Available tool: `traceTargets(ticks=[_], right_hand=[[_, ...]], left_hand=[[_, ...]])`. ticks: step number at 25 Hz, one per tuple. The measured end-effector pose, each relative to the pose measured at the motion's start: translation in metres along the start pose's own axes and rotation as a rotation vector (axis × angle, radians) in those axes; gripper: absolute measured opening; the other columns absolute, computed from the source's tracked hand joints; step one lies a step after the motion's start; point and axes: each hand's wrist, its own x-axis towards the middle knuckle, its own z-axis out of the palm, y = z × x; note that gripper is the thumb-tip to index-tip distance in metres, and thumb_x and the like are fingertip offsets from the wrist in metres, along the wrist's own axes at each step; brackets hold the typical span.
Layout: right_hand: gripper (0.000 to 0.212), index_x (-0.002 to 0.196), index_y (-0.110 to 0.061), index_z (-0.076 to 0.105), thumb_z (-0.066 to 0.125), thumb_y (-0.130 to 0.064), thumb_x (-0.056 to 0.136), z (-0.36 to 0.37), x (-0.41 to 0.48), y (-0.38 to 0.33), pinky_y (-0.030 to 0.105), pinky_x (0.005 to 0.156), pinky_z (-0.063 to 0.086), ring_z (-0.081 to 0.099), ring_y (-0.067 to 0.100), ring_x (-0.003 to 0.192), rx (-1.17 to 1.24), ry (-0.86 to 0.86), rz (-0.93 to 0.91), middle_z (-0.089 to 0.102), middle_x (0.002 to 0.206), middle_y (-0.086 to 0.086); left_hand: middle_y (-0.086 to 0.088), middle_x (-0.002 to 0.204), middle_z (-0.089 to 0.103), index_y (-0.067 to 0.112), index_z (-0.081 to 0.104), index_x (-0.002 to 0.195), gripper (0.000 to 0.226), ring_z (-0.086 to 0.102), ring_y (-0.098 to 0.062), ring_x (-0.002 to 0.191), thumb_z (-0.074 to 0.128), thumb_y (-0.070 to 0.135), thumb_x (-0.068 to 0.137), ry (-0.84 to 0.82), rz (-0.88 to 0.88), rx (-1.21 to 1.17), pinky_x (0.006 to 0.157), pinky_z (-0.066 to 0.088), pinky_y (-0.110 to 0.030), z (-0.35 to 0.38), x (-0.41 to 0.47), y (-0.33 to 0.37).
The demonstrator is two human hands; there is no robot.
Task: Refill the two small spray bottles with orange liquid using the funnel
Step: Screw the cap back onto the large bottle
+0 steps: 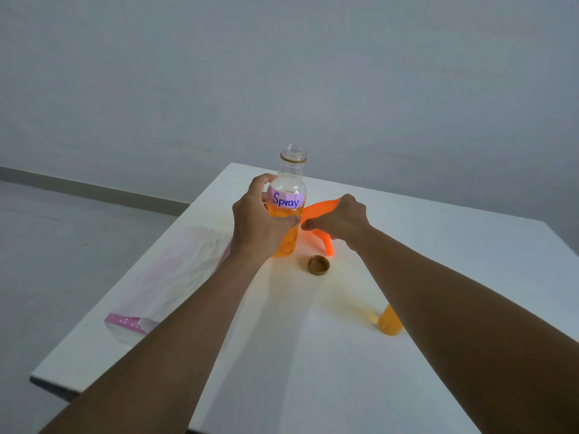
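A clear supply bottle (pixel 289 183) labelled "Spray", uncapped and roughly half full of orange liquid, stands near the middle of the white table (pixel 438 261). My left hand (pixel 261 220) is wrapped around its body. Just to its right my right hand (pixel 340 219) grips the orange funnel (pixel 319 209), whose spout points down toward the table. The bottle's gold cap (pixel 318 265) lies upside down in front of both. One small bottle (pixel 390 322) holding orange liquid stands nearer to me, mostly hidden behind my right forearm. A second small bottle is not visible.
A clear plastic bag (pixel 169 277) with a pink strip lies flat on the table's left part, close to the left edge. The grey floor lies beyond that edge and a plain wall rises behind the table.
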Motion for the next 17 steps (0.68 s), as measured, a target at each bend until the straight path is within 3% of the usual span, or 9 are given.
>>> traceTargets(ticks=[7, 9, 11, 13, 15, 17], right_hand=[[0.103, 0.13, -0.011, 0.05, 0.093, -0.053, 0.047, 0.005, -0.005, 0.001, 0.043, 0.085, 0.061, 0.061, 0.028, 0.111, -0.015, 0.003, 0.019, 0.057, 0.122, 0.008], [0.108, 0.135, -0.011, 0.043, 0.093, -0.053, 0.05, 0.001, -0.011, -0.001, 0.041, 0.085, 0.059, 0.059, 0.029, 0.115, -0.012, -0.014, 0.026, 0.055, 0.127, 0.008], [0.11, 0.145, -0.009, 0.029, 0.092, -0.043, 0.061, -0.008, -0.018, -0.002, 0.04, 0.088, 0.055, 0.052, 0.032, 0.123, -0.006, -0.018, 0.015, 0.047, 0.131, 0.011], [0.099, 0.146, -0.006, 0.025, 0.086, -0.029, 0.072, -0.018, -0.029, -0.003, 0.039, 0.089, 0.05, 0.046, 0.035, 0.127, -0.077, 0.046, -0.059, 0.042, 0.134, 0.016], [0.071, 0.141, -0.006, 0.036, 0.073, -0.011, 0.08, -0.023, -0.048, 0.0, 0.034, 0.087, 0.042, 0.045, 0.034, 0.124, -0.138, 0.111, -0.19, 0.043, 0.13, 0.017], [0.054, 0.131, -0.011, 0.051, 0.064, -0.002, 0.08, -0.019, -0.068, 0.012, 0.028, 0.081, 0.039, 0.051, 0.03, 0.117, -0.178, 0.07, -0.333, 0.05, 0.123, 0.014]], left_hand=[[0.0, 0.116, 0.067, 0.029, 0.051, 0.131, 0.086, 0.06, -0.015, 0.098, 0.095, 0.029, 0.057, -0.023, -0.033, -0.035, 0.062, 0.037, -0.007, -0.001, 0.001, -0.005], [0.0, 0.119, 0.066, 0.03, 0.049, 0.132, 0.088, 0.06, -0.015, 0.099, 0.095, 0.031, 0.057, -0.031, -0.036, -0.031, 0.065, 0.04, -0.01, -0.001, 0.001, -0.006], [0.0, 0.125, 0.062, 0.03, 0.043, 0.138, 0.095, 0.058, -0.017, 0.106, 0.094, 0.032, 0.058, -0.051, -0.073, -0.042, 0.076, 0.048, -0.02, -0.001, 0.0, -0.009], [-0.001, 0.135, 0.057, 0.029, 0.034, 0.146, 0.104, 0.056, -0.022, 0.119, 0.093, 0.032, 0.061, -0.098, -0.175, -0.073, 0.09, 0.052, -0.033, -0.002, -0.003, -0.016], [-0.002, 0.141, 0.053, 0.029, 0.031, 0.149, 0.103, 0.053, -0.024, 0.125, 0.09, 0.03, 0.065, -0.156, -0.259, -0.076, 0.096, 0.051, -0.039, -0.001, -0.008, -0.025], [-0.002, 0.139, 0.055, 0.027, 0.034, 0.147, 0.093, 0.055, -0.025, 0.124, 0.086, 0.029, 0.069, -0.177, -0.267, -0.057, 0.098, 0.051, -0.043, 0.005, -0.016, -0.034]])
